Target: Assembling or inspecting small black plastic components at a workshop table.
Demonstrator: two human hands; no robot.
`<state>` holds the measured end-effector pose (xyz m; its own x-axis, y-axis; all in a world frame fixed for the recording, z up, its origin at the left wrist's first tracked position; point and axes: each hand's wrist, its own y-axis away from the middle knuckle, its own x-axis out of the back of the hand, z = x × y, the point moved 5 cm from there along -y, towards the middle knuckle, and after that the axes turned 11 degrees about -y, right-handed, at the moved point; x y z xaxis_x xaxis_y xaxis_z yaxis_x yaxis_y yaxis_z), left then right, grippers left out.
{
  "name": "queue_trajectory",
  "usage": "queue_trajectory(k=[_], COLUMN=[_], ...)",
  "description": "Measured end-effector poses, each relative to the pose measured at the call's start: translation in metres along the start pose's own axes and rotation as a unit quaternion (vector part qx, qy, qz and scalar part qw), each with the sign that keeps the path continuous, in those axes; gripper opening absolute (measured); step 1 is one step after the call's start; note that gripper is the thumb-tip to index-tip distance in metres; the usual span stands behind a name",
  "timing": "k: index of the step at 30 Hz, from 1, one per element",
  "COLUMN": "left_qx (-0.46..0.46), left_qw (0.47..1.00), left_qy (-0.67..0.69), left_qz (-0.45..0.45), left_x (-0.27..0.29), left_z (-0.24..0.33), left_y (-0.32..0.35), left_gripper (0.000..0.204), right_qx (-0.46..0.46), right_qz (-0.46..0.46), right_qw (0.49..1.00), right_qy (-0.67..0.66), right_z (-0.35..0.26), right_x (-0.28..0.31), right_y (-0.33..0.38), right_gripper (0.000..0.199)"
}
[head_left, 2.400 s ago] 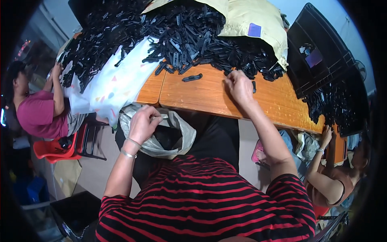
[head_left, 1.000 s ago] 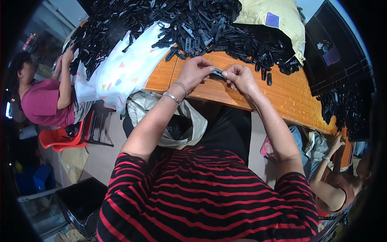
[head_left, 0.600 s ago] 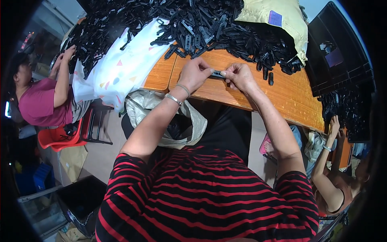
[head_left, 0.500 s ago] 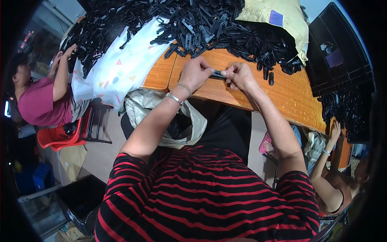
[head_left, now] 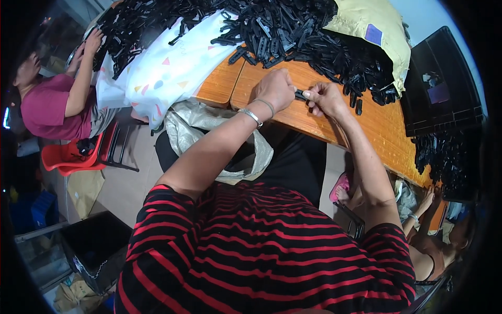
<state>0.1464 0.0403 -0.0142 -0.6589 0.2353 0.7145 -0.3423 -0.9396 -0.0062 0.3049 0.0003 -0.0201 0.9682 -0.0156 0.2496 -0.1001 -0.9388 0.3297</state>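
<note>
Above the wooden table point(head_left: 334, 128), a small, narrow black plastic piece point(head_left: 300, 94) is held between my two hands. My left hand point(head_left: 275, 90) is closed at its left end, the knuckles hiding most of that end. With thumb and fingers, my right hand point(head_left: 326, 99) pinches the other end. Just beyond them lies a large heap of similar long black plastic pieces point(head_left: 282, 36), a few of them loose along its near side. What detail the held piece has is too small to make out.
A white patterned plastic sheet point(head_left: 162, 70) hangs over the table's left part; a yellowish sack point(head_left: 361, 18) lies at the back. A black container point(head_left: 444, 78) stands right. Below are a woven sack point(head_left: 191, 118) and a black bin point(head_left: 97, 240). Co-workers point(head_left: 55, 107) sit on both sides.
The view has shifted a little. My left hand has turned, its fingers now curled more tightly over the piece's left end. My right hand keeps its pinch.
</note>
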Motion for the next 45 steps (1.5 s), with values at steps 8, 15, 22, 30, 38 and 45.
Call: queue_trajectory(k=[8,15,22,30,38,45], left_qx=[-0.001,-0.016,-0.053,-0.176,-0.161,-0.131], left_qw=[0.998,0.995,0.998,0.958,0.941,0.941], left_qy=[-0.056,-0.085,-0.028,-0.122,-0.246,-0.265], left_qz=[-0.023,-0.042,-0.036,0.19,0.171,0.163], left_x=[0.008,0.012,0.089,0.083,0.038,0.031], left_z=[0.009,-0.02,-0.083,-0.046,-0.014,-0.015], left_y=[-0.003,0.012,0.102,0.06,-0.029,-0.037], left_gripper=[0.015,0.022,0.01,0.01,0.014,0.013], right_qx=[-0.012,0.06,0.27,0.326,0.365,0.418], right_qz=[-0.01,-0.065,0.154,0.209,0.098,0.075], right_qw=[1.0,0.995,0.905,0.836,0.876,0.879], right_qy=[0.027,0.047,0.291,0.389,0.299,0.216], right_z=[-0.004,0.005,-0.029,-0.032,-0.028,-0.024], right_x=[0.006,-0.011,0.026,0.017,-0.042,-0.046], right_y=[-0.004,0.002,0.004,-0.024,0.023,0.021], right_gripper=[0.023,0.023,0.016,0.013,0.011,0.01])
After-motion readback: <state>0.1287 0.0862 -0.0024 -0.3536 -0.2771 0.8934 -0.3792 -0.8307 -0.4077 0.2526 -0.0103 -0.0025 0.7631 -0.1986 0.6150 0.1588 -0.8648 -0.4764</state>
